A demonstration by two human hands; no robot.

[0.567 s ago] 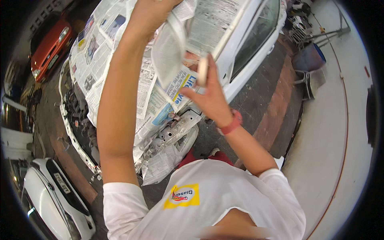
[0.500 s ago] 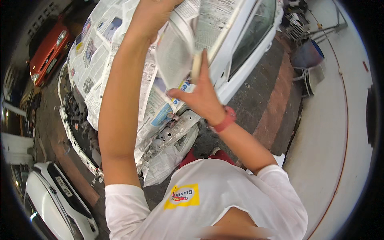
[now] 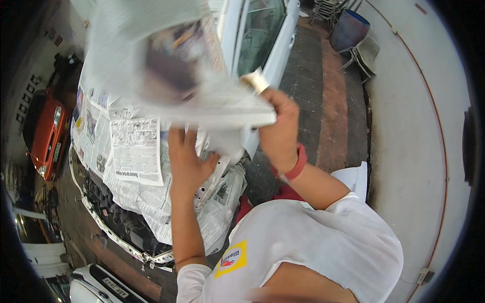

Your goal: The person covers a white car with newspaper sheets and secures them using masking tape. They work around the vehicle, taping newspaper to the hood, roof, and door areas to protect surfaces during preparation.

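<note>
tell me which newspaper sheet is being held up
The large blurred sheet at the top, its corner in the right hand; the other sheets lie draped over the car.

The front of a pale car (image 3: 277,73) is covered by overlapping newspaper sheets (image 3: 135,147). A blue drum (image 3: 349,29) and a chair (image 3: 369,51) are supported by the floor (image 3: 331,131).

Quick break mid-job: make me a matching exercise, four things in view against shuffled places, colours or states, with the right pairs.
Things
1. Raised newspaper sheet
2. Wristband
3. Drum
4. Mid-left car

Places, colours or states
A. Beside a chair
B. Orange-red
C. Gripped at one end by the right hand
D. Worn around the right wrist

Pairs: 1-C, 2-D, 3-A, 4-B
</note>
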